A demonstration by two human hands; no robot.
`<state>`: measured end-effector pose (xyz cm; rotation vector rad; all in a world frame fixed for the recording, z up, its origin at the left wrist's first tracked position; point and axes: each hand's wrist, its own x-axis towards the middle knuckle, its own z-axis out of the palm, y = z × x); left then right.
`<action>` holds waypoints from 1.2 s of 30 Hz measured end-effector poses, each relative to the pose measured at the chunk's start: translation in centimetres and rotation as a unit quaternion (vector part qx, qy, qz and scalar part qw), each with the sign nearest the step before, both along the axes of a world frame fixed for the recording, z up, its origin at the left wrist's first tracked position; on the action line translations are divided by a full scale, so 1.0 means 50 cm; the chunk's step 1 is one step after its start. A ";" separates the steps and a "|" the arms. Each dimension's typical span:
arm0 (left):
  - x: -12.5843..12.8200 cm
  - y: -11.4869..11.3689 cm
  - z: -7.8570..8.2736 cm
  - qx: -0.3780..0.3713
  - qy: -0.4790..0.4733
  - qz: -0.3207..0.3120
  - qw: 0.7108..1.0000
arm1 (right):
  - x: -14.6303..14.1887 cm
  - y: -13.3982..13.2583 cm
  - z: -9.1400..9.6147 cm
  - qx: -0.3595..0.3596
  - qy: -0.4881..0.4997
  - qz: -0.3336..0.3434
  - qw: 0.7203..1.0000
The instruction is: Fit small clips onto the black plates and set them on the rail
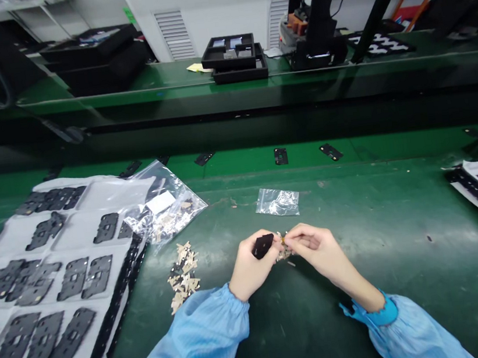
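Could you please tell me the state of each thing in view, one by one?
Left hand: closed, pinching a black piece.
Right hand: closed on a small tan part.
Tan parts: loose in a heap on the green mat.
Clear plastic bag: lying down, tan parts inside.
Small clear bag: flat, crinkled.
White backing sheet: spread out, black parts in rows.
Black trays: stacked on the far bench.
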<state>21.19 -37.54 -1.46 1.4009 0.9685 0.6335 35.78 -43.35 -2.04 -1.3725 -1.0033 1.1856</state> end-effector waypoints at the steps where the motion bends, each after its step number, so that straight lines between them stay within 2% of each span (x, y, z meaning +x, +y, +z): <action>1: 0.000 -0.001 0.001 0.024 0.004 0.003 1.000 | -0.001 0.000 0.000 0.005 0.002 -0.009 1.000; 5: -0.003 -0.006 0.002 0.142 0.019 0.026 0.989 | -0.002 0.000 0.001 0.020 0.029 -0.030 0.999; 9: -0.004 -0.015 -0.002 0.186 0.030 0.032 0.982 | -0.006 0.000 0.007 0.009 0.060 -0.021 0.998; 16: 0.000 -0.022 -0.015 0.196 0.045 0.065 0.977 | -0.023 -0.003 0.008 -0.009 0.103 -0.032 0.994; 21: -0.003 -0.013 -0.012 0.168 0.052 0.064 0.982 | -0.024 -0.005 0.003 -0.045 0.145 -0.028 0.988; 25: -0.009 -0.001 -0.010 0.171 0.074 0.084 0.979 | -0.006 -0.004 0.007 -0.042 0.156 -0.073 0.984; 28: -0.012 0.003 -0.012 0.216 0.098 0.049 0.970 | 0.010 0.000 0.008 -0.030 0.132 -0.116 0.984; 32: -0.012 -0.002 -0.022 0.280 0.143 -0.027 0.949 | 0.019 0.004 0.005 -0.029 0.087 -0.121 0.988; 36: -0.015 -0.003 -0.032 0.316 0.199 -0.042 0.927 | 0.016 0.006 -0.001 -0.032 0.059 -0.119 0.991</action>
